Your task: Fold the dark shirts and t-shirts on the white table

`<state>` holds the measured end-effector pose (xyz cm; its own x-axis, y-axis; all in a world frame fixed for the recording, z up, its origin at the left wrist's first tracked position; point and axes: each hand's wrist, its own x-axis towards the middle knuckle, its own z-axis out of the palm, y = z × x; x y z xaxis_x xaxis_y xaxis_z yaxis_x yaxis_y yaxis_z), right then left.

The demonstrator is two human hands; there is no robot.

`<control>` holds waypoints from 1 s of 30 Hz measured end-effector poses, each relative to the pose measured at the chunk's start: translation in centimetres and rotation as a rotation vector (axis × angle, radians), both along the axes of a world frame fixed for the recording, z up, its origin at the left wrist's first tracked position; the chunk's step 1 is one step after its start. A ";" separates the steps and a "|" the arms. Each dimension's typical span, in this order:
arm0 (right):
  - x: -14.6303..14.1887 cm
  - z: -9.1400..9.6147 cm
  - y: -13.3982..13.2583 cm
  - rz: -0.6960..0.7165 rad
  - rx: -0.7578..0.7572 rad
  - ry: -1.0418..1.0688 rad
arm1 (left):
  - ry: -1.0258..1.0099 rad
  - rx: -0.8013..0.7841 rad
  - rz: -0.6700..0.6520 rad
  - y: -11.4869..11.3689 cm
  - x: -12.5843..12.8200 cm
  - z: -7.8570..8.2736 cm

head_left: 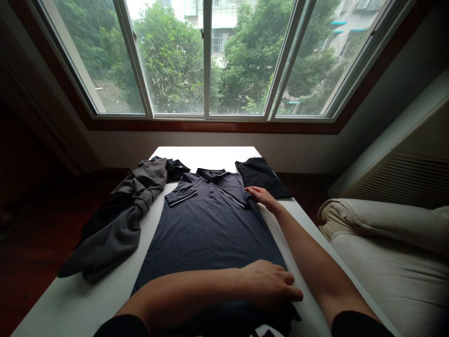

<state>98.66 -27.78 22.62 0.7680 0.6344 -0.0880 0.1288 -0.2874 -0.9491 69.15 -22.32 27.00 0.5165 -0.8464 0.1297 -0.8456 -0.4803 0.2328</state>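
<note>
A dark blue-grey polo shirt (210, 234) lies face up on a white table, its black collar toward the window. Both short sleeves, with black and white trim, are folded inward over the chest. My right hand (262, 196) is at the shirt's right side, just below the sleeve, its fingertips pinched on the fabric's edge. Crossing over the lower part of the shirt, my left forearm leads to my left hand (268, 282) at the same side edge, nearer the hem. Its fingers are curled down on the fabric, with the tips partly hidden.
The white table (206, 153) stands beneath a wide window (206, 61). Crumpled grey and black clothing (122, 220) hangs over the table's left edge. A folded black garment (263, 177) lies at the back right. To the right is a cream-coloured padded seat (396, 252).
</note>
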 end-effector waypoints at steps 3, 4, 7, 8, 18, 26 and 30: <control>-0.5 -0.1 1.3 -0.013 -0.105 -0.180 | -0.121 -0.074 0.117 2.0 -1.1 1.5; -0.7 -0.1 1.7 -0.025 -0.160 -0.270 | -0.133 -0.098 0.134 2.6 -1.4 1.9; -1.0 0.1 3.2 -0.034 -0.329 -0.503 | -0.137 -0.152 0.142 3.9 -2.2 2.5; -0.9 0.2 3.7 -0.023 -0.379 -0.545 | -0.130 -0.152 0.139 4.3 -2.4 2.5; 3.1 3.8 9.9 -0.049 -0.722 -0.740 | -0.039 -0.101 0.202 7.2 -4.3 2.4; 3.9 3.9 16.2 0.091 -0.592 -0.838 | 0.086 -0.272 0.230 9.4 -3.4 1.5; 4.4 3.4 17.8 0.052 -0.602 -0.785 | 0.187 -0.359 0.417 12.9 -2.2 2.1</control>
